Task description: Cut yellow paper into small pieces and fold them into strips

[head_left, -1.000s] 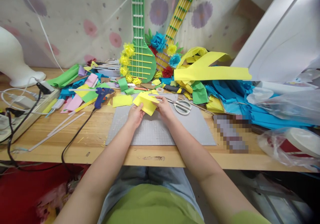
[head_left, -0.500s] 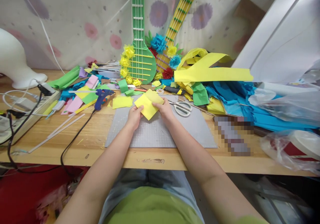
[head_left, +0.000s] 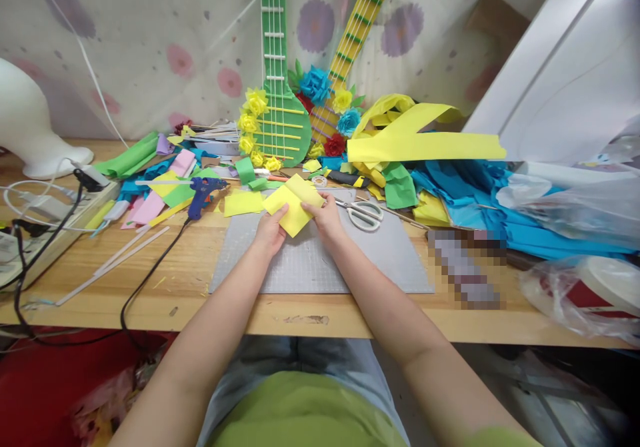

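A creased yellow paper piece is held between both hands over the grey cutting mat. My left hand pinches its lower left edge, thumb on top. On the opposite side my right hand grips the right edge, its fingers partly hidden behind the paper. A second yellow sheet lies flat at the mat's upper left corner. White-handled scissors rest on the mat just right of my right hand.
A blue glue gun lies to the left, its black cord running to the table edge. Green and yellow paper guitars lean at the back. Blue crepe paper is heaped at the right, near a bagged white tub.
The yellow paper and both hands have shifted slightly left in view. Both hands keep hold of the paper.
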Demonstrator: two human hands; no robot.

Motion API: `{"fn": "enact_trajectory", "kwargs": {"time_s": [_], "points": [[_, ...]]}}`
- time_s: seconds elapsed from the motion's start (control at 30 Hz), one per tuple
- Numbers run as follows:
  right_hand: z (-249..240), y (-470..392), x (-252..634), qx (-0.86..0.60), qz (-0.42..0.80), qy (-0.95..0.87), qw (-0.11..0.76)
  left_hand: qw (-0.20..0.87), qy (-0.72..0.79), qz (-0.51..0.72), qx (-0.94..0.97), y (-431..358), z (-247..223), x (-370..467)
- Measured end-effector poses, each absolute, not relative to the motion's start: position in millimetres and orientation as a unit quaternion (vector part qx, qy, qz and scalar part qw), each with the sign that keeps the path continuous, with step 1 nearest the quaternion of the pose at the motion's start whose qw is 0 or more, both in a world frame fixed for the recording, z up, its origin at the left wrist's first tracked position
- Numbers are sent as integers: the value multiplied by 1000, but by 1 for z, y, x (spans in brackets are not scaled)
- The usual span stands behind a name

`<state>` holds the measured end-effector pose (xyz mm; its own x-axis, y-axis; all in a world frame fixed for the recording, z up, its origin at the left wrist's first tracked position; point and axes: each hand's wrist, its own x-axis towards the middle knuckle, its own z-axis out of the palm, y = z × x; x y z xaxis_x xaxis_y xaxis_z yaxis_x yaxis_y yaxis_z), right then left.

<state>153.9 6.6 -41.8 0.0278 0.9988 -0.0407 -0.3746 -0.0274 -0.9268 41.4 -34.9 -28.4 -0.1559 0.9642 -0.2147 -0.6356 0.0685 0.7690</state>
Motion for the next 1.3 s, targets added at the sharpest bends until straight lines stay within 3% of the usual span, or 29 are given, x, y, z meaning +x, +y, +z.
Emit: {"fn": "enact_trajectory", "kwargs": {"time_s": [0.73,1.3], "points": [[-40,4,153,-435,572,-415,558,582,415,674,186,-31,-33,44],[-38,13,165,-425,578,-352,601,596,422,659,178,-33,-30,40]]}}
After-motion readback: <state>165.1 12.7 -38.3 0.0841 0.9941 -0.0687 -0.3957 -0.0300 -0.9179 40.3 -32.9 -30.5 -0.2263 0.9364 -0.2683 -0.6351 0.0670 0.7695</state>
